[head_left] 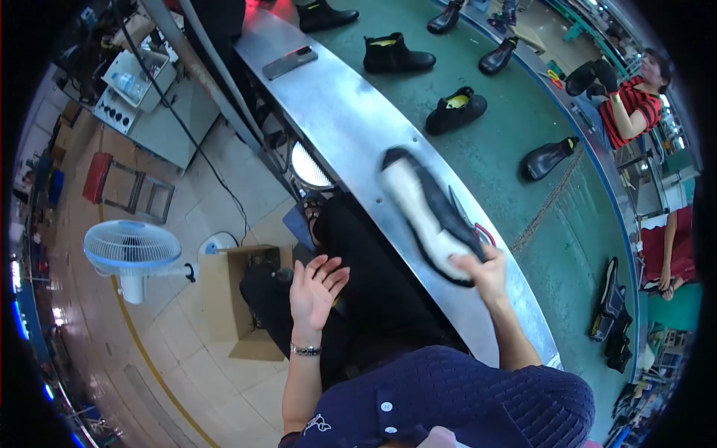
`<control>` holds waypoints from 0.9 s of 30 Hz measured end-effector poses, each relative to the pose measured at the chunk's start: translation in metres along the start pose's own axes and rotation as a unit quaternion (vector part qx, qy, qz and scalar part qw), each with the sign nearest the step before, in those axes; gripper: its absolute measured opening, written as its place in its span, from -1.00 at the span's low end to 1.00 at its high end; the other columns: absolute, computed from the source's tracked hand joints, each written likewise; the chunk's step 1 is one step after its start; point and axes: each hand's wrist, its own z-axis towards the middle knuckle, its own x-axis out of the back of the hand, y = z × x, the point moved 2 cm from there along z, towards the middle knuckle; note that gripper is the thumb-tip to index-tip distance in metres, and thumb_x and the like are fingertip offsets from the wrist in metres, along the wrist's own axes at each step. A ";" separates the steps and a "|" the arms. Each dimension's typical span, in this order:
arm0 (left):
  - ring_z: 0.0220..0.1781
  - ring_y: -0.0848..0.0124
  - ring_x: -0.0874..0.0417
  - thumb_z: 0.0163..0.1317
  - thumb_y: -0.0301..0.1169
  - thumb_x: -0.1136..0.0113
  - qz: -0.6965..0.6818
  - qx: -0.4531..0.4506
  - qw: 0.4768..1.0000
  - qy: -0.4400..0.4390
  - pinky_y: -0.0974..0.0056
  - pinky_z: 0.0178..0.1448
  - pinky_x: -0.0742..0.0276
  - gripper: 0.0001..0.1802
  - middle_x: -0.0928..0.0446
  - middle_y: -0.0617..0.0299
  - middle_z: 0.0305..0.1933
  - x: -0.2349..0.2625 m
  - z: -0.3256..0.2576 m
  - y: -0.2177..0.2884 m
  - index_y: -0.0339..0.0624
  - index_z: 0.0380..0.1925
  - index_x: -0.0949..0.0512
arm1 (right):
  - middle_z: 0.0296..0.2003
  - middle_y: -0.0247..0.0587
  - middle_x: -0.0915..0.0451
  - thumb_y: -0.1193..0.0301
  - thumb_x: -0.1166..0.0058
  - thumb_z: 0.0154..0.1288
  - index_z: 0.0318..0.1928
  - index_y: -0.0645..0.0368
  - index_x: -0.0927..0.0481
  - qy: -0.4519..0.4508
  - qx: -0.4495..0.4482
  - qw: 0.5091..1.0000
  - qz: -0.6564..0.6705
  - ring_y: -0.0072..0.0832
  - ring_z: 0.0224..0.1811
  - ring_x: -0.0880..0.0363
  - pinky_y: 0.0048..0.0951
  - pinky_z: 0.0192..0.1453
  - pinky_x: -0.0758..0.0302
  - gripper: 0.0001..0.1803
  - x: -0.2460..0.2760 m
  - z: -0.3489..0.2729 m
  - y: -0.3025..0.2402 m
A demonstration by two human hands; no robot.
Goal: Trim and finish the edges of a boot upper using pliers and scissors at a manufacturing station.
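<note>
My right hand (484, 272) grips one end of a black boot (418, 205) over the metal ledge. The boot's pale underside faces up, and it is smeared by motion. Partly hidden behind it lies a pair of scissors with red handles (485, 233). My left hand (318, 293) is raised above my lap, palm up, with its fingers apart and nothing in it.
A metal ledge (358, 123) runs along a green conveyor belt (553, 231) carrying several black boots (455, 110). A phone (290, 63) lies on the ledge. To my left are a cardboard box (228, 302), a blue fan (133, 250) and a stool (131, 185). Co-workers (635, 108) sit across the belt.
</note>
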 end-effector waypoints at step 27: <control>-0.04 0.18 -0.66 0.46 -0.25 0.04 0.237 -0.076 0.968 0.022 0.09 0.13 -0.54 -0.74 -0.59 0.03 -0.08 -0.010 -0.056 0.009 -0.21 -0.09 -0.46 | -0.58 -0.35 -0.54 0.33 -0.17 0.33 -0.40 0.16 -0.44 0.022 0.187 0.980 -0.061 -0.61 -0.60 -0.55 -0.57 -0.51 -0.48 -0.76 0.029 0.246 -0.070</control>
